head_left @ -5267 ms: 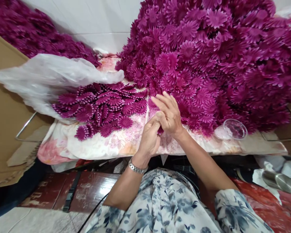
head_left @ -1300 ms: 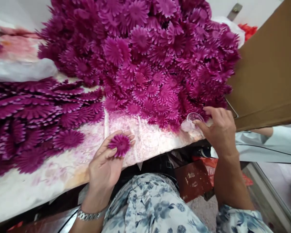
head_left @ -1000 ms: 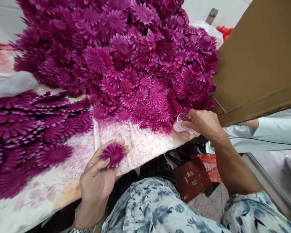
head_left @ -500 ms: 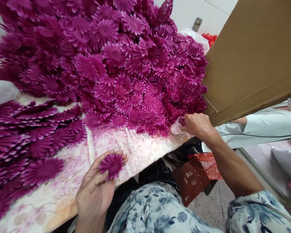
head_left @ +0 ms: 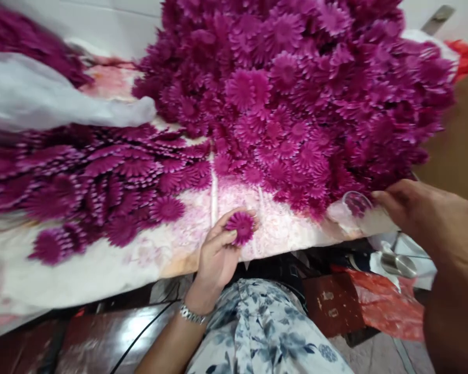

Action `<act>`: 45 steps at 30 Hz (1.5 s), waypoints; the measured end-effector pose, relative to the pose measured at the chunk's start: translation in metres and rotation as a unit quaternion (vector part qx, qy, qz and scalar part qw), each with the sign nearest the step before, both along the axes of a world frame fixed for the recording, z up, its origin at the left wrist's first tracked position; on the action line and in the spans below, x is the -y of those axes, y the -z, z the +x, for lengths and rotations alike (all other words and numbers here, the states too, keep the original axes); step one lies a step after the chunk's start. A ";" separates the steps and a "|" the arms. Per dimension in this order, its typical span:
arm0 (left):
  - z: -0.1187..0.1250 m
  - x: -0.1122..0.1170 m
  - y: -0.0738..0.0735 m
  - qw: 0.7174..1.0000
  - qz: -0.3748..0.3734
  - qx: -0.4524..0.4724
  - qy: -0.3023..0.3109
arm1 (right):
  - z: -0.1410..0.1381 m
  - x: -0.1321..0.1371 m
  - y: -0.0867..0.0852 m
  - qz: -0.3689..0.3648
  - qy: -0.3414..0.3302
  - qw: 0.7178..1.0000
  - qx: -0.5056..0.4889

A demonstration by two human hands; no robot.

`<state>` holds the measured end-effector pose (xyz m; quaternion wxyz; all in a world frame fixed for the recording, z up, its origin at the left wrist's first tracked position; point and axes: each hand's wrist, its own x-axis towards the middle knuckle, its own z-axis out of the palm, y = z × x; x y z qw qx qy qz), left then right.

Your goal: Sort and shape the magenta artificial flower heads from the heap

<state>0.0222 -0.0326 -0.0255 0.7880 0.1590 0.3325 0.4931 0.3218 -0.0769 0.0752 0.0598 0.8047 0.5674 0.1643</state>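
Note:
My left hand [head_left: 217,253] holds a single magenta fabric flower [head_left: 239,227] between thumb and fingertips, just above the front edge of the stained cloth-covered table [head_left: 140,259]. My right hand [head_left: 425,218] is close to the camera and blurred, its fingertips at a small clear plastic cup [head_left: 354,203] lying near the table's right front edge. A large heap of magenta flowers [head_left: 296,93] rises behind both hands. Flatter stacked flowers [head_left: 101,176] lie to the left.
A white plastic bag [head_left: 54,104] lies at the back left. Brown cardboard [head_left: 462,150] stands at the right. Under the table are a dark red box [head_left: 327,306], red plastic [head_left: 390,309] and a metal object [head_left: 398,265].
The view has swung left. My right hand has come away from the cup's mouth toward the camera. My left hand still holds the same flower.

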 end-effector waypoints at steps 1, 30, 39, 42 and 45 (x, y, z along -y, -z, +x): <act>0.000 0.000 0.000 1.000 -0.004 0.012 -0.002 | -0.004 0.003 0.002 0.077 -0.040 0.996 0.004; -0.003 0.015 0.003 1.000 0.027 -0.004 -0.015 | -0.171 -0.043 0.110 0.004 -0.263 0.695 -0.669; -0.006 0.012 0.011 0.998 0.041 0.000 -0.053 | -0.173 -0.037 0.107 0.050 -0.345 0.743 -0.572; -0.008 0.011 0.012 0.997 0.032 0.006 -0.065 | -0.173 -0.037 0.109 0.039 -0.324 0.735 -0.595; -0.008 0.010 0.012 0.996 0.027 -0.001 -0.080 | -0.175 -0.038 0.107 0.033 -0.305 0.723 -0.619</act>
